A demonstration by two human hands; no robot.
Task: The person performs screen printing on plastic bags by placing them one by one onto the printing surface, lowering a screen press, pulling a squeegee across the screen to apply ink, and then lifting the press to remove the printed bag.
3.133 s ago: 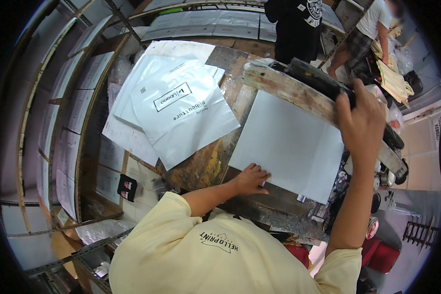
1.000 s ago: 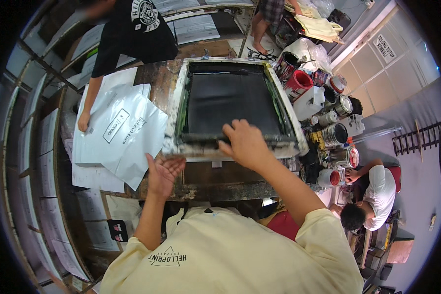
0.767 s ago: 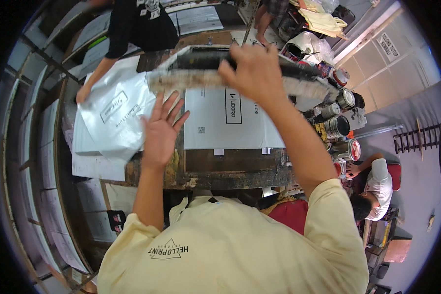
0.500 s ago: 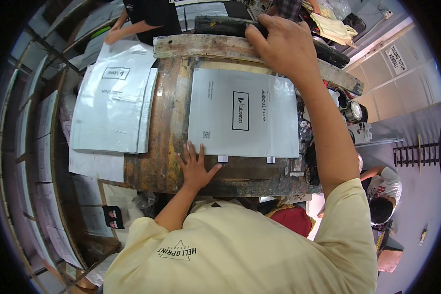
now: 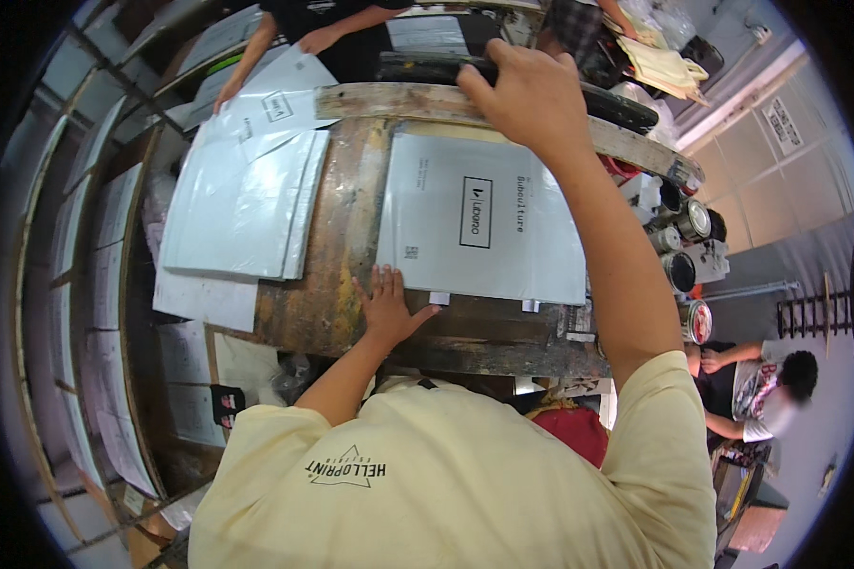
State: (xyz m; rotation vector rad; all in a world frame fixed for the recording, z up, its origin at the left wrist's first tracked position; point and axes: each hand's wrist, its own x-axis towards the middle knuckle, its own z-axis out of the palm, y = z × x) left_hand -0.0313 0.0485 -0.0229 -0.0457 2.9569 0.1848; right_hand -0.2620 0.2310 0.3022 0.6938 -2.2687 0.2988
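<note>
In front of me a flat grey-white plastic bag [image 5: 531, 237] with black print lies on a stained wooden table [image 5: 346, 190]. My left hand [image 5: 387, 308] rests palm down at its near left corner, fingers spread. My right hand [image 5: 531, 95] is reached out over the far side, fingers closed around a long wooden frame bar [image 5: 403, 98] with a black strip [image 5: 617, 109] behind it. The fingers' undersides are hidden. Two small white tabs [image 5: 531, 305] show along the bag's near edge.
At left lies a stack of glossy white bags [image 5: 232, 213]. Beyond it, a co-worker's hands [image 5: 323, 40] hold a printed bag [image 5: 299, 95]. Paint cans [image 5: 678, 270] crowd the table's right side. Shelves [image 5: 114, 237] line the left; another person [image 5: 759, 379] sits at right.
The co-worker has lifted and turned the printed bag away from the left stack, baring plain bags. My hands keep their places while the view shifts slightly.
</note>
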